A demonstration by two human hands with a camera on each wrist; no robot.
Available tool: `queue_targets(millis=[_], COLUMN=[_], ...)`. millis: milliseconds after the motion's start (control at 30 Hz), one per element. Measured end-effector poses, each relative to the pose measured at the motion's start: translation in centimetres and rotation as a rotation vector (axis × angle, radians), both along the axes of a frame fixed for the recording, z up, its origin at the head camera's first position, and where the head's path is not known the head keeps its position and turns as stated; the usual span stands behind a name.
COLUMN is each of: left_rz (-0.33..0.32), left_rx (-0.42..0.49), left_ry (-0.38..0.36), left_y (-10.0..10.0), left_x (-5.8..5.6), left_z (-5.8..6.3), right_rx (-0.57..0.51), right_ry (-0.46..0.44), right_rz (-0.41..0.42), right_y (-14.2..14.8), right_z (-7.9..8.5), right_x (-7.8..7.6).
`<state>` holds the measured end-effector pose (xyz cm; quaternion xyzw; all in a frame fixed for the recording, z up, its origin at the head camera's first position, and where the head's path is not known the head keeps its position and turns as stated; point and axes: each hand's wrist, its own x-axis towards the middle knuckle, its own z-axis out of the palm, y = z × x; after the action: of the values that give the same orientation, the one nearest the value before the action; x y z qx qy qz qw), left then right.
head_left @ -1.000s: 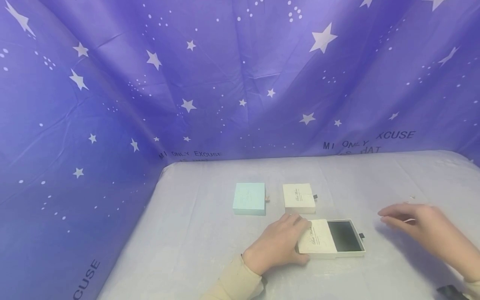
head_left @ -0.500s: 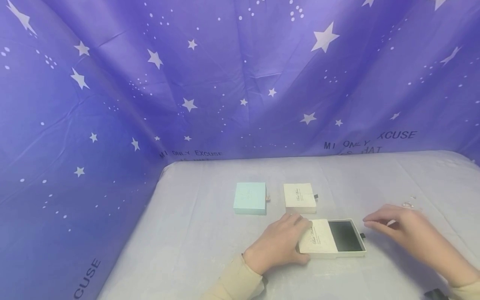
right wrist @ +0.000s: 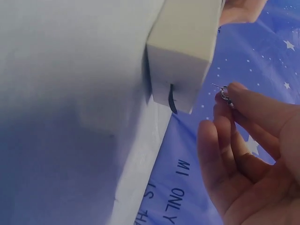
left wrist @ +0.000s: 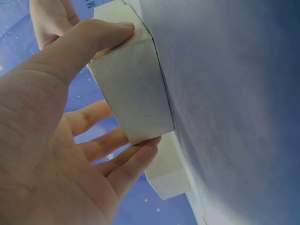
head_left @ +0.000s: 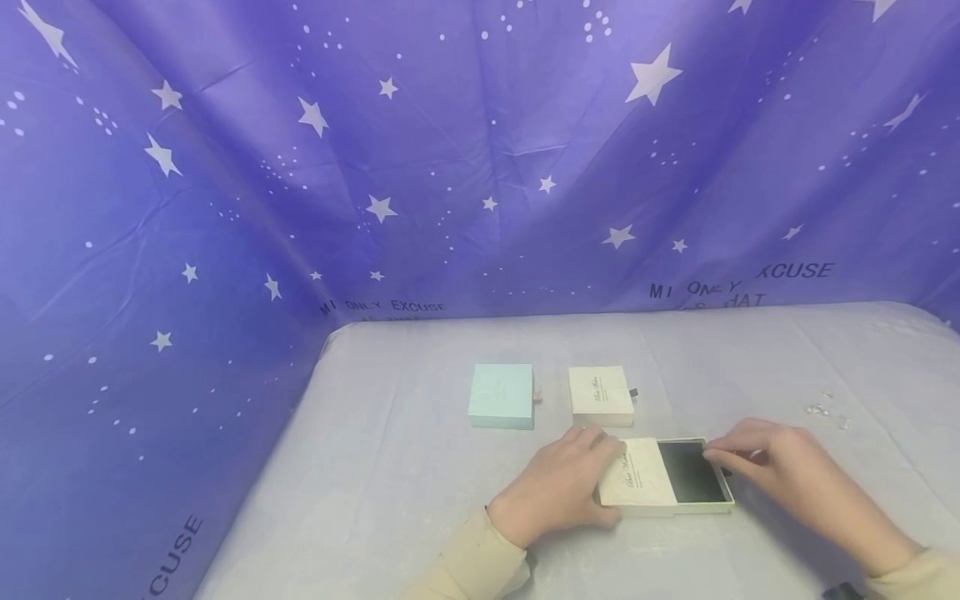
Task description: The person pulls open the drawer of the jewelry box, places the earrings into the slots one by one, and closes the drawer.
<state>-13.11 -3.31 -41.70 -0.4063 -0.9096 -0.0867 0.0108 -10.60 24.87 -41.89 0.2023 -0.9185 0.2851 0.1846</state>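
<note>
My left hand [head_left: 557, 483] holds the sleeve of a cream drawer box [head_left: 645, 475], thumb on one side and fingers on the other. The drawer [head_left: 692, 472] is pulled out to the right and shows a black lining. At the drawer's far right corner is my right hand [head_left: 787, 462]. Its thumb and index finger pinch a small silver earring [right wrist: 226, 96], plain in the right wrist view but hidden in the head view. A black ribbon tab [right wrist: 173, 99] hangs from the drawer's end.
Behind stand a mint-green box [head_left: 501, 396] and a second cream box [head_left: 600, 393], both closed. Several small shiny pieces [head_left: 819, 409] lie on the pale cloth at right. A purple star-patterned curtain [head_left: 450, 167] rises behind and at left.
My right hand has moved left, from the cloth to the drawer's right edge, uncovering the small shiny pieces. My left hand and the box have stayed put.
</note>
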Motion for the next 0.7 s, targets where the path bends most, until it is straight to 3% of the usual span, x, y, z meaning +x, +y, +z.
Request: queue_targets(millis=[333,700], left_rz=[0.007,0.014], left_rx=[-0.009,-0.002], left_ry=[-0.009,-0.013], left_y=[0.1,0.0], left_x=[0.0,0.0], left_z=[0.3,0.2], right_rx=[0.103,0.174], right_ry=[0.051,0.033], right_rz=[0.002,-0.001], right_y=[-1.1,-2.2], right_z=[-0.5,-0.4], right_x=[-0.4,-0.6])
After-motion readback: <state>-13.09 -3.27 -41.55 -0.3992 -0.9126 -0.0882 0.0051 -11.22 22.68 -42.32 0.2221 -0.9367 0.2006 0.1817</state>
